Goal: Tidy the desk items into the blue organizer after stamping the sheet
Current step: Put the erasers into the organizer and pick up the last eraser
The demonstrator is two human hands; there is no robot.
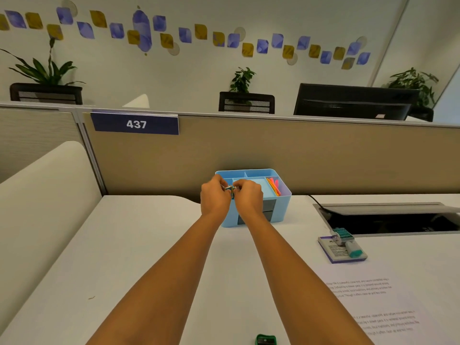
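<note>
Just above the front compartments of the blue organizer (282,199), the left hand (214,198) and the right hand (249,198) meet, fingers curled, each pinching one end of a small multicoloured item (230,188) that is too small to identify. The organizer stands on the white desk (149,245) against the tan partition (323,158), and pink and orange sticky notes (274,186) stand in its right-hand compartment. Well to the right, near an open cable hatch (388,221), a teal roller stamp (344,241) lies on a purple-edged pad (332,253). A printed sheet (373,307) lies flat on the desk nearer the person, below the pad. A green pencil sharpener (265,340) sits at the bottom edge between the forearms. A sign reading 437 (135,123) hangs on the partition.
</note>
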